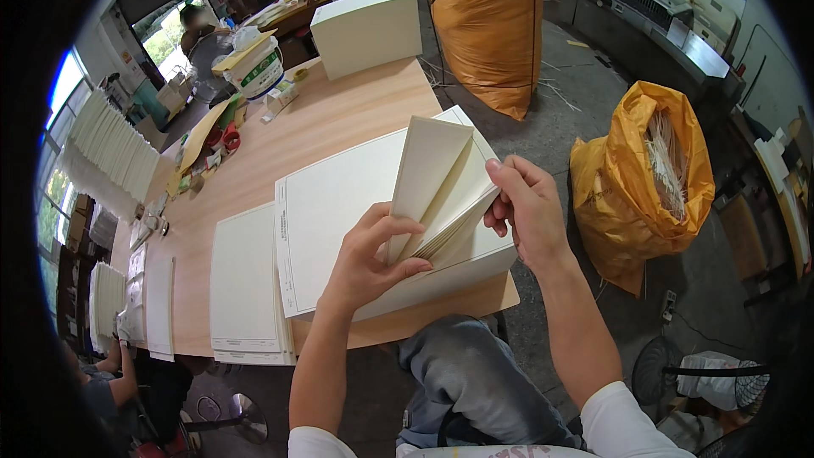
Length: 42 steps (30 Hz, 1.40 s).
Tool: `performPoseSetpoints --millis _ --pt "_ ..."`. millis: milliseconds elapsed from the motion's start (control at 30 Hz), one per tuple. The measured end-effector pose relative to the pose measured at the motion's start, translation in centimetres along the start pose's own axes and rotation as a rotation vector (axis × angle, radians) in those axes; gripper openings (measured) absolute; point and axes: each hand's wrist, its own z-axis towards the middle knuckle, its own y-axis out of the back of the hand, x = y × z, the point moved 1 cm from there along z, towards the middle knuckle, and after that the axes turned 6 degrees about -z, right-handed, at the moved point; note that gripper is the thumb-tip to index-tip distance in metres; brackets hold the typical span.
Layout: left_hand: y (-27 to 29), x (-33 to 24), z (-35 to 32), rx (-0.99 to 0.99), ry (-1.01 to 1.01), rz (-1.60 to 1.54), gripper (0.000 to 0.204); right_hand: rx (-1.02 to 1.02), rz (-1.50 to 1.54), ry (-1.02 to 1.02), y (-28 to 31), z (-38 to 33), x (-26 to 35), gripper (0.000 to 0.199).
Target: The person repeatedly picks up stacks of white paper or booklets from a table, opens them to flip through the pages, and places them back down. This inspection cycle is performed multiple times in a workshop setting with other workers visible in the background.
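Note:
A small bundle of folded cream paper sheets (429, 171) is tilted up above a tall stack of large white sheets (335, 195). My left hand (365, 256) grips the bundle's lower left end, thumb and fingers on either side of the folded edges. At its right end, my right hand (527, 208) closes on the edge with the thumb on top and the fingers curled under. Between the hands the folded layers fan apart, with one panel standing up on the left. A lower stack of similar sheets (244, 280) lies left of the tall one.
The wooden table (356, 106) carries a white block of stacked paper (369, 31), a white bucket (254, 68) and tape rolls (227, 137). Orange sacks (487, 42) of paper strips stand on the floor at right. A co-worker (110, 373) sits at lower left. A fan (666, 369) stands at lower right.

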Motion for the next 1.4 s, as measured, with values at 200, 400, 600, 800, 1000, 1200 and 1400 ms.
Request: performPoseSetpoints --millis 200,400,600,800,1000,1200,1400 --pt "-1.1 -0.1 0.1 -0.197 0.055 -0.106 0.053 -0.087 -0.605 0.316 0.0 0.1 -0.7 0.034" --pt "-0.7 -1.0 0.3 0.025 -0.076 0.05 0.058 -0.02 0.063 0.023 -0.6 0.0 0.1 0.036" --pt "-0.4 -0.8 0.4 -0.029 -0.06 0.014 0.058 -0.025 -0.005 0.038 -0.2 -0.2 -0.1 0.037" --pt "-0.3 -0.3 0.2 -0.003 -0.029 0.076 0.06 -0.038 -0.013 -0.003 0.2 0.1 0.0 0.037" --pt "-0.9 -1.1 0.5 0.025 -0.094 0.126 0.065 -0.027 0.092 -0.019 0.3 -0.1 0.0 0.036" --pt "-0.7 -0.6 0.3 -0.025 -0.04 0.044 0.069 -0.512 -0.752 0.544 1.8 -3.7 -2.1 0.027" --pt "-1.3 -1.7 0.3 0.134 -0.22 0.407 0.067 0.078 -1.245 0.863 -0.4 -6.1 -5.5 0.029"
